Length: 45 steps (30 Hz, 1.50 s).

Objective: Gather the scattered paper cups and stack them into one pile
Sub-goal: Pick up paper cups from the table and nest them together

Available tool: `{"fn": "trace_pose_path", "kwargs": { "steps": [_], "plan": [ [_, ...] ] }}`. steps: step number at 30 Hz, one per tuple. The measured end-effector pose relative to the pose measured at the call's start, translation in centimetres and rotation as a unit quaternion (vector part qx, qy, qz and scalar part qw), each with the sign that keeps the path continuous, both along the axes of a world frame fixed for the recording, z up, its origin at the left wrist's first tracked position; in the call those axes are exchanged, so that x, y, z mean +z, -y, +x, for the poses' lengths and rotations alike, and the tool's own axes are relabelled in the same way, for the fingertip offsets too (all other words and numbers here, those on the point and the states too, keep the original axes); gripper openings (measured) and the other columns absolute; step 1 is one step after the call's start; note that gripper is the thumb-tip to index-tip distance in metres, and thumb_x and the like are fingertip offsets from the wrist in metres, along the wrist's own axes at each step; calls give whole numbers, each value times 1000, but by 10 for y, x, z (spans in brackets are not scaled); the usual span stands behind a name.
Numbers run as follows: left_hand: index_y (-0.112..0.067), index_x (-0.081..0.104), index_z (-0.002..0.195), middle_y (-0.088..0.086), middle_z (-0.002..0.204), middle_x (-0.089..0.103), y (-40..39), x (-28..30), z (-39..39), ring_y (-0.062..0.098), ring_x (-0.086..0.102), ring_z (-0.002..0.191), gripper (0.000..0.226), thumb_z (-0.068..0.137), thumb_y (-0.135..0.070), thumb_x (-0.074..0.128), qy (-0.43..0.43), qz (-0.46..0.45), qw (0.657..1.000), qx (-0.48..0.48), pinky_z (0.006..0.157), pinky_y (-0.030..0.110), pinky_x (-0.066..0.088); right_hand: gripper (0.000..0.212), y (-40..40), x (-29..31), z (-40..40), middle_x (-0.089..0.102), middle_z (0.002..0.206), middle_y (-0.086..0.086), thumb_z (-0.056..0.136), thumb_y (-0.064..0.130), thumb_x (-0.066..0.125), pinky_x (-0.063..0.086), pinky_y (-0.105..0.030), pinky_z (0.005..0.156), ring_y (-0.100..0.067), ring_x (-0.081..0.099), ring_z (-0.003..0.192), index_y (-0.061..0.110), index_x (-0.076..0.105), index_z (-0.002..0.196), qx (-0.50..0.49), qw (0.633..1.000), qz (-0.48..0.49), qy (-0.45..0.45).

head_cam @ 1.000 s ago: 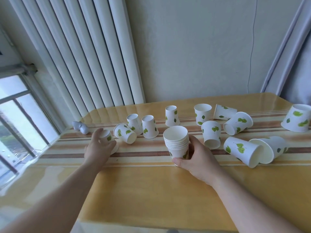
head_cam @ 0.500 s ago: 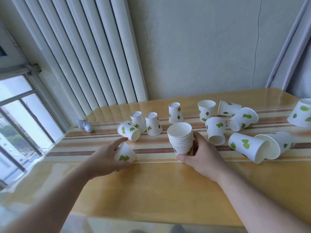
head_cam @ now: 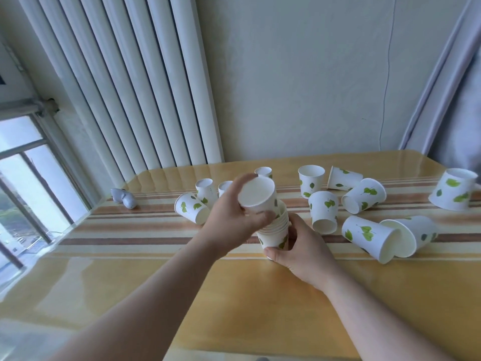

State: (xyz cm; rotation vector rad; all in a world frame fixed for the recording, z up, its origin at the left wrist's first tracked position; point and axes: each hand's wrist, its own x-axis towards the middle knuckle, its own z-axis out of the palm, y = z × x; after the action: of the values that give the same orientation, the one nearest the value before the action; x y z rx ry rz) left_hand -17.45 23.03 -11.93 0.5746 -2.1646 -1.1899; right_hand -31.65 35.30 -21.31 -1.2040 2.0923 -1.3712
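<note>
White paper cups with green leaf prints lie scattered over a striped yellow table [head_cam: 260, 303]. My right hand [head_cam: 302, 251] grips a stack of cups [head_cam: 276, 234] standing upright at the table's middle. My left hand [head_cam: 231, 214] holds a single cup [head_cam: 257, 194], mouth up and tilted, with its base going into the top of the stack. Loose cups are on both sides: one on its side to the left [head_cam: 191, 207], two upside down behind my left hand [head_cam: 205, 188], and several upright, inverted or tipped over to the right [head_cam: 369, 237].
A small grey object [head_cam: 124, 198] sits near the table's back left corner. A white radiator [head_cam: 125, 82] and a window [head_cam: 23, 183] are at the left. A far cup [head_cam: 454, 189] sits by the right edge, below a curtain [head_cam: 455, 105].
My left hand picked up the cup from the left part of the table, turned it mouth up and carried it right onto the stack. My right hand stayed on the stack.
</note>
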Motion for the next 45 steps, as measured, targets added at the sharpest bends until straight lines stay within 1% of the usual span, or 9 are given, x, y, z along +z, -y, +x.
{"fn": "trace_pose_path", "kwargs": {
  "steps": [3,7,12,16,21,31,37,42,45],
  "plan": [
    [-47,47,145,-21,122,62,1,-11,3,-1,64,100,80,81,-28,89,18,-4,1000,18,66,6,52,70,-1,1,0,76,120,22,79,42,93,61,-41,102,-2,71,114,50,55,137,4,1000,0,-5],
    [-53,31,154,-16,140,59,20,-21,21,5,57,126,99,72,-55,85,-23,15,1000,1,93,17,51,70,0,0,-3,75,120,23,79,41,95,60,-40,101,-1,69,114,47,56,136,-3,1000,3,-8],
    [-44,57,130,-1,132,54,85,-51,38,22,56,124,52,80,-48,68,-33,51,955,290,107,53,50,64,2,-1,-3,75,117,24,76,40,95,61,-41,99,-1,70,109,45,59,128,-10,1000,10,-5],
    [-36,34,157,15,157,36,140,-57,41,41,43,138,81,84,-57,64,98,156,894,408,101,56,47,62,4,-2,-5,75,117,24,75,42,94,61,-40,98,-1,70,108,46,59,126,-9,1000,11,0],
    [-30,56,137,8,138,55,182,-74,33,34,52,125,120,40,-101,64,151,210,890,375,108,54,47,63,4,-2,-4,75,117,25,77,39,95,61,-36,98,0,70,108,45,59,128,-9,1000,9,-1],
    [-29,53,103,13,113,74,83,-59,48,35,73,100,29,91,-34,78,-54,177,943,278,90,51,58,63,4,0,-6,74,115,27,77,40,95,56,-25,89,11,67,104,47,58,127,-10,1000,8,-1],
    [-34,36,148,6,102,68,26,-4,18,23,70,96,85,78,-19,83,-256,202,940,96,98,41,57,64,3,0,-4,74,119,23,80,39,94,58,-29,94,3,68,110,42,59,132,0,1000,6,-4],
    [-46,24,153,18,106,70,-6,17,-5,24,72,96,96,82,-18,83,-114,13,993,18,85,38,63,64,1,1,-1,77,117,20,78,41,93,61,-33,95,0,72,107,44,58,131,-7,1000,-4,-7],
    [-45,22,157,-4,105,64,-14,2,-10,0,65,83,96,85,-17,80,-24,-40,998,37,72,24,60,64,0,1,-1,77,118,20,78,42,92,62,-37,97,0,72,108,44,58,131,-6,1000,-4,-1]
  ]
}}
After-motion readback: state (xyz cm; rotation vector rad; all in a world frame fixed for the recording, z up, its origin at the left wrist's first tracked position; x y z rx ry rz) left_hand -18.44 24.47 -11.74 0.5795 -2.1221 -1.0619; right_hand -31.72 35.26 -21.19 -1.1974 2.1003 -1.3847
